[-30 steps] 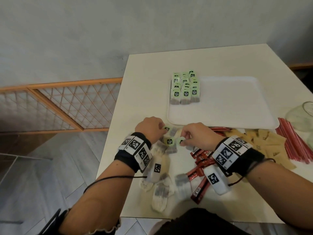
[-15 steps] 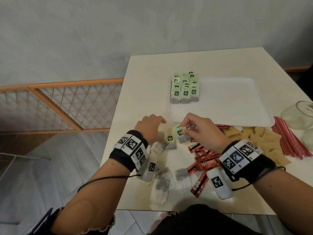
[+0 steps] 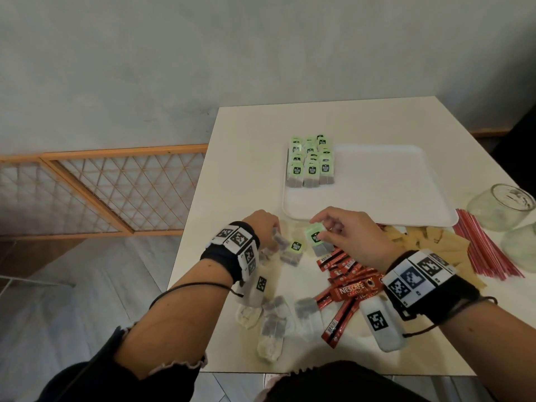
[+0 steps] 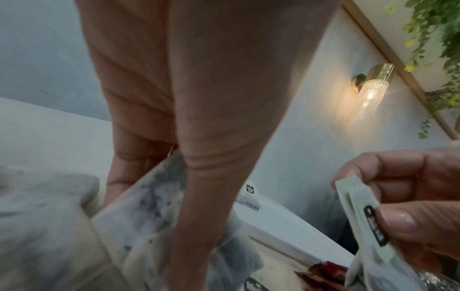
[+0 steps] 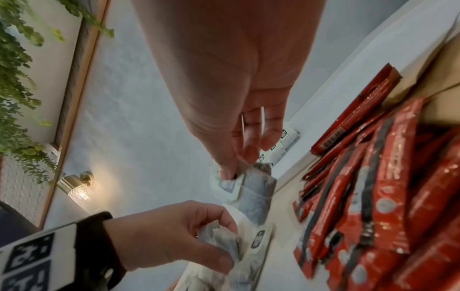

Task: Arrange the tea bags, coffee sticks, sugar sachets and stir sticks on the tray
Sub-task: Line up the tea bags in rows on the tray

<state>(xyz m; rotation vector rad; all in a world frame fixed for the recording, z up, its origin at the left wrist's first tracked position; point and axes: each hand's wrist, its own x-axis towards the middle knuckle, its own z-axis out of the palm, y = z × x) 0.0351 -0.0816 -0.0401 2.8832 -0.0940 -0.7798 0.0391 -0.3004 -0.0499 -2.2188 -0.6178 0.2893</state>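
Red coffee sticks (image 3: 345, 288), brown sugar sachets (image 3: 429, 242), red stir sticks (image 3: 487, 248) and glass jar (image 3: 501, 210) lie on surface (image 3: 246, 158) near white tray (image 3: 377, 184). Right hand (image 3: 348, 230) pinches a green-tagged tea bag (image 3: 316, 239) just off tray's near edge. Left hand (image 3: 261, 227) fingers curl around another tea bag (image 5: 219, 236) among loose ones.

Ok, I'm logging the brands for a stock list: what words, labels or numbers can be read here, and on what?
"NESCAFE CLASSIC": on a red coffee stick in the pile on the table.
Green tea bag tags, on the tray stack and in the right hand: a dark logo with two short words, too small to read.
Wristband squares: black-and-white codes, no words.
Barcode on a coffee stick: digits blurred.
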